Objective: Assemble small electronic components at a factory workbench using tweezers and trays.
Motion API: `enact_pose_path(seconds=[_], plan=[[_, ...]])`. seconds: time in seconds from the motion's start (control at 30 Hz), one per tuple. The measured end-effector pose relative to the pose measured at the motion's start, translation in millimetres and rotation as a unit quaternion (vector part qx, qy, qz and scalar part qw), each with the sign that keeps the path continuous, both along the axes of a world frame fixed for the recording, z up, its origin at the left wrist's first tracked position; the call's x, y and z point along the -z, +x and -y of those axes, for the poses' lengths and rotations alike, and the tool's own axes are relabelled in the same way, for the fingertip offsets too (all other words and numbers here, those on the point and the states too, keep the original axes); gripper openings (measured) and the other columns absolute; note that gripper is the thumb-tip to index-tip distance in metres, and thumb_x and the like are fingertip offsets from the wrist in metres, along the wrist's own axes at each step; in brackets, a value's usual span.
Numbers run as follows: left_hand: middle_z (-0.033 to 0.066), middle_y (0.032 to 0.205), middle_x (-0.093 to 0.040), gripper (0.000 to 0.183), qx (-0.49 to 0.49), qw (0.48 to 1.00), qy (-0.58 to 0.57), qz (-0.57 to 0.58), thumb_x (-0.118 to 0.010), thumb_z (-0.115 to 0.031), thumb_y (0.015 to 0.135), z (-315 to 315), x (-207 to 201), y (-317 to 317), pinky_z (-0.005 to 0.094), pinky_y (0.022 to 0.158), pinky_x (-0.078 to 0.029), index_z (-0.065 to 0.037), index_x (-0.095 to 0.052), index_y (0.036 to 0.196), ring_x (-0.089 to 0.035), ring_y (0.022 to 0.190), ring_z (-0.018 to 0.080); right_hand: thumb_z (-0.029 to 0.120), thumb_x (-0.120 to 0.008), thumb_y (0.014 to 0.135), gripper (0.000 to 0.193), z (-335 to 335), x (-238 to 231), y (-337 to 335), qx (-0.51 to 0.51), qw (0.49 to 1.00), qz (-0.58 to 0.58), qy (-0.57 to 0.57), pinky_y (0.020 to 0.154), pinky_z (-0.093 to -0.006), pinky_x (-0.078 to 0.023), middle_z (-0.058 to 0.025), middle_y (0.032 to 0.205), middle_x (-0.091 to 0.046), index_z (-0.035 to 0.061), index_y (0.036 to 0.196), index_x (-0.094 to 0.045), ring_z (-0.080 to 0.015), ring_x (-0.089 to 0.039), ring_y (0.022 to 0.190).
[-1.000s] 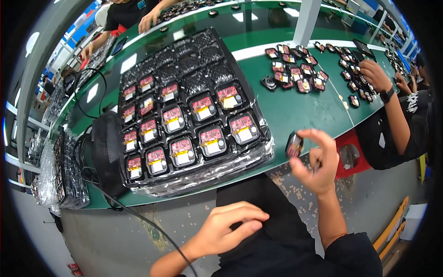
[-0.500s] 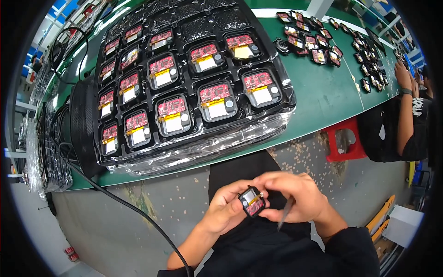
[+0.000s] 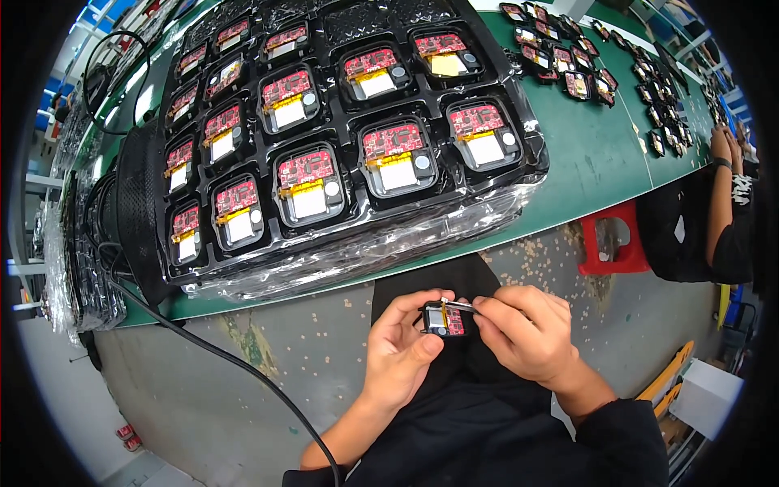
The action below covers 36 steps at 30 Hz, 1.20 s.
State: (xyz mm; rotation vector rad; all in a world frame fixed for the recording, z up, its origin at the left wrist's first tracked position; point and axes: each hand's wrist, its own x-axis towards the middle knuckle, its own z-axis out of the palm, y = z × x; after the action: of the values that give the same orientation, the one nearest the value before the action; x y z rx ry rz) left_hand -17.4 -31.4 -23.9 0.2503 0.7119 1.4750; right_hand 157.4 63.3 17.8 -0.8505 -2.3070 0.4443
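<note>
In my left hand [image 3: 399, 349] is a small black watch-like case [image 3: 435, 330], gripped by its edges between thumb and fingers. Its open back shows a red circuit board, a pale rectangular battery, a strip of yellow tape and a round pale disc. My right hand [image 3: 529, 334] pinches slim metal tweezers [image 3: 462, 306], whose tips meet the case's upper edge near the yellow strip. Whether the tips grip anything is too small to tell. Both hands are above my lap, in front of the table edge.
A stack of black plastic trays [image 3: 357, 235] stands on the green table [image 3: 580, 154], its top pockets filled with similar cases. More loose units [image 3: 560, 57] lie farther right. A black cable [image 3: 235, 369] hangs by my left arm. A red stool [image 3: 610, 242] and a co-worker [image 3: 718, 203] are right.
The case has turned in my left hand, its board now facing right. The tweezers, earlier pointing down inside my right hand, now reach left to the case. The tray appears slightly larger.
</note>
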Motion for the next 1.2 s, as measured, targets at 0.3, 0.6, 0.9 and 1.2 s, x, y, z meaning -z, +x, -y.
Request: enact_pose_path(seconds=[0.3,0.6,0.9,1.2], plan=[[0.0185,0.144,-0.056,0.059,0.009,1.000,0.001,-0.003,-0.083,-0.017,0.091,-1,1,2,0.0377,0.110,-0.047,0.001,-0.053,0.139,-0.059,0.129,0.0243,0.003,-0.081,0.076,0.020,1,-1,1,0.003,0.999,-0.023,-0.048,0.053,-0.0311,-0.052,-0.0035,0.085,-0.068,0.0058,0.095,-0.075,-0.0186,-0.066,0.062],[0.0192,0.145,-0.055,0.059,0.003,0.999,-0.001,-0.039,-0.083,-0.017,0.091,1,1,1,0.0383,0.111,-0.047,0.004,-0.056,0.139,-0.057,0.132,0.0277,0.002,-0.079,0.080,0.016,-2,4,3,-0.003,0.994,-0.035,-0.102,0.053,-0.0324,-0.053,-0.0062,0.085,-0.070,0.0040,0.095,-0.075,-0.0207,-0.067,0.062],[0.0182,0.145,-0.055,0.061,0.000,0.998,-0.005,-0.059,-0.084,-0.021,0.090,0,-3,0,0.0384,0.110,-0.047,0.006,-0.058,0.139,-0.058,0.130,0.0261,0.001,-0.079,0.080,0.015,0,2,3,-0.002,0.992,-0.051,-0.114,0.052,-0.0320,-0.053,-0.0069,0.086,-0.070,0.0032,0.095,-0.075,-0.0208,-0.067,0.061],[0.0181,0.143,-0.056,0.060,-0.010,0.997,-0.010,-0.074,-0.083,-0.017,0.090,0,-7,1,0.0356,0.105,-0.051,0.008,-0.058,0.139,-0.061,0.126,0.0259,0.000,-0.079,0.078,0.018,5,9,1,0.004,0.998,-0.039,-0.054,0.052,-0.0315,-0.054,-0.0071,0.085,-0.069,0.0027,0.095,-0.075,-0.0210,-0.068,0.062]])
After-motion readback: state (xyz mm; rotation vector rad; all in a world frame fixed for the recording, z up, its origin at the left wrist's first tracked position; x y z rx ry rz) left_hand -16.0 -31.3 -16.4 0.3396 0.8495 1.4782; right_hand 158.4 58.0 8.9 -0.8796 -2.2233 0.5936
